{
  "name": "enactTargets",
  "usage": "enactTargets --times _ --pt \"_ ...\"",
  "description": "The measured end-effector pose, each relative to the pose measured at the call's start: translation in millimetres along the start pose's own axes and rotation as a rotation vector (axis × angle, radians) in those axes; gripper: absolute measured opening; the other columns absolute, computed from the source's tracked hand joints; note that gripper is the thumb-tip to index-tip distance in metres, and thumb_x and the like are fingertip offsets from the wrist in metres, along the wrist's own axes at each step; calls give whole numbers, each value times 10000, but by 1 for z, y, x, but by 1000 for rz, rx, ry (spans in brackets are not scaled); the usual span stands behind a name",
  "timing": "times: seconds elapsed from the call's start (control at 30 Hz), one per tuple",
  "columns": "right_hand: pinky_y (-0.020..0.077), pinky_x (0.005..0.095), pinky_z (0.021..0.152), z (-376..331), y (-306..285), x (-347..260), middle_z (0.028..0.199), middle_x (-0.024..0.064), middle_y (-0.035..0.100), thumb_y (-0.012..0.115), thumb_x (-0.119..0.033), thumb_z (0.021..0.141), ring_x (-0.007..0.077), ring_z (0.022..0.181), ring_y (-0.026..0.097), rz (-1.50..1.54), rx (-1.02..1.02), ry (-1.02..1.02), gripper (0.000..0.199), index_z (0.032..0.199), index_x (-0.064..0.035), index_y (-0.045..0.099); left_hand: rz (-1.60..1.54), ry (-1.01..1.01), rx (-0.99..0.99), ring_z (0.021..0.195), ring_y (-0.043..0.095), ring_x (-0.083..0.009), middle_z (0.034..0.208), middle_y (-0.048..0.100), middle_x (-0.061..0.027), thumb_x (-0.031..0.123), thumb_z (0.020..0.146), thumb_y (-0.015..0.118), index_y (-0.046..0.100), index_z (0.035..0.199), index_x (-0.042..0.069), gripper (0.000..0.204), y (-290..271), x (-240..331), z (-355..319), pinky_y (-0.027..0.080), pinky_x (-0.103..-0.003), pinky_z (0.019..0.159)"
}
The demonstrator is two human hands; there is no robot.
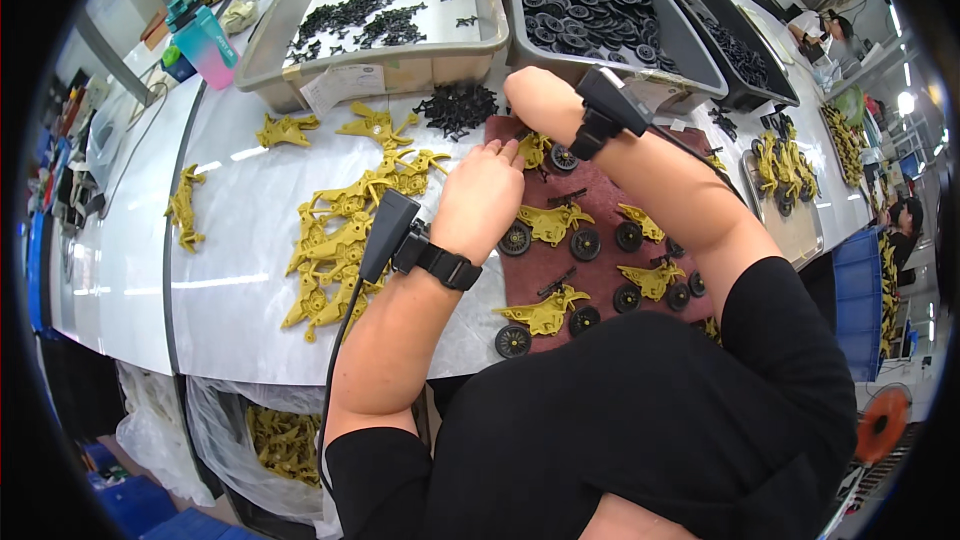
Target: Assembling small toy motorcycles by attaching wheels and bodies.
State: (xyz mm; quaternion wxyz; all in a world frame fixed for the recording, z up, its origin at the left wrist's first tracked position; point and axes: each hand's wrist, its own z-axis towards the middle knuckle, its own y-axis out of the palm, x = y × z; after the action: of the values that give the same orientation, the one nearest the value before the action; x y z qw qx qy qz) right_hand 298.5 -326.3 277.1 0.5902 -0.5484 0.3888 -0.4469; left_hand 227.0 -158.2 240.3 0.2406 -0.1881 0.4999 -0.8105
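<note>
My left hand (481,198) reaches over the left edge of the dark red mat (520,285). Its fingers are bent together at a yellow toy motorcycle body (534,151), with the thumb out of sight. A black wheel (563,157) sits at the right end of that body. My right hand (536,98) is bent over just beyond the same body; its fingers are hidden behind the hand. Near both hands, on the far side, lies a heap of small black parts (458,110). Nearer me on the mat stand several yellow toy motorcycles (548,224) with black wheels.
Yellow body parts (335,245) are piled left of the mat. Along the back stand a grey bin (420,70) of small black parts, another grey bin (640,85) of wheels and a black bin (775,90). A bottle (205,45) stands far left; a tray (795,225) of assembled toys is right.
</note>
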Motion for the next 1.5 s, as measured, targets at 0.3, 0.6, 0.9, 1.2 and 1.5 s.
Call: enactTargets --times 0.3,0.6,0.9,1.2,1.5 --pt "536 427 713 7 3 4 767 245 649 625 -50 727 374 801 660 38 -3 -106 110 757 48 664 112 8 -70 1161 549 -258 1205 617 -127 53 792 536 651 1063 -7 301 -15 10 8 424 -399 992" --pt "490 403 753 -65 -45 -3 830 146 634 624 -105 815 333 830 608 409 260 -186 113 871 -11 656 -205 64 -186 835 614 -333 838 627 -137 22 720 589 657 814 2 118 -62 22 5 510 -417 737" --pt "501 407 732 -165 -51 -14 837 166 653 654 -133 820 330 809 630 632 107 175 139 861 0 658 -162 60 -240 844 592 -297 835 602 -116 152 688 748 619 820 20 227 -48 36 -5 494 -408 748" --pt "515 392 714 -203 -40 66 839 180 665 653 -89 813 331 790 643 392 278 463 123 890 0 687 -241 111 -224 948 589 -291 964 619 -110 123 774 679 605 935 10 210 -61 54 21 476 -398 810" --pt "495 424 741 -213 -19 71 736 183 620 639 -111 800 348 779 615 287 278 393 122 808 6 675 -130 387 -163 1287 455 -268 1326 529 -134 6 822 527 554 1204 -15 384 -4 88 87 377 -410 1056"
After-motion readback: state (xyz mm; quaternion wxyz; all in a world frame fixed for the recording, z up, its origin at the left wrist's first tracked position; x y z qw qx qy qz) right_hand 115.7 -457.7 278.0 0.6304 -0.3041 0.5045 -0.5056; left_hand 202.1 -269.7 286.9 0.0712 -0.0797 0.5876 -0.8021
